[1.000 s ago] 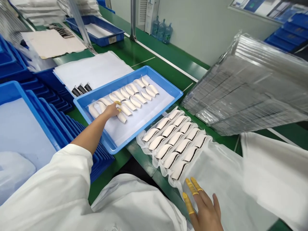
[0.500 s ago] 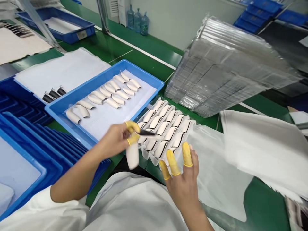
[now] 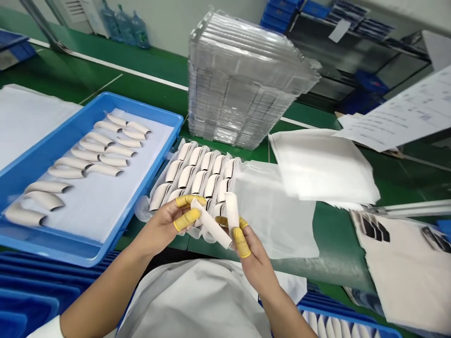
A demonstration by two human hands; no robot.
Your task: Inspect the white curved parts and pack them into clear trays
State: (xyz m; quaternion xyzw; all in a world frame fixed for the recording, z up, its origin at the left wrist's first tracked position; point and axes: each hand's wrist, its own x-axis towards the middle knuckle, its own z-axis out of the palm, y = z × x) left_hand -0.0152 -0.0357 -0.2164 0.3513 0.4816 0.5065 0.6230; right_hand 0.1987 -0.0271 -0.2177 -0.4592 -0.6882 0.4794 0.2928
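Seen from the head camera, the left hand (image 3: 160, 227) pinches a white curved piece (image 3: 211, 223) between yellow finger cots (image 3: 186, 201). The right hand (image 3: 252, 256) pinches a second piece (image 3: 232, 212) upright just beside it, above a plastic sleeve (image 3: 262, 206) of similar pieces. They look light and fairly stiff, probably best held by their edges.

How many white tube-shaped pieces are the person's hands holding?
2: one white tube-shaped piece slants from the left hand; another white tube-shaped piece stands upright in the right hand.
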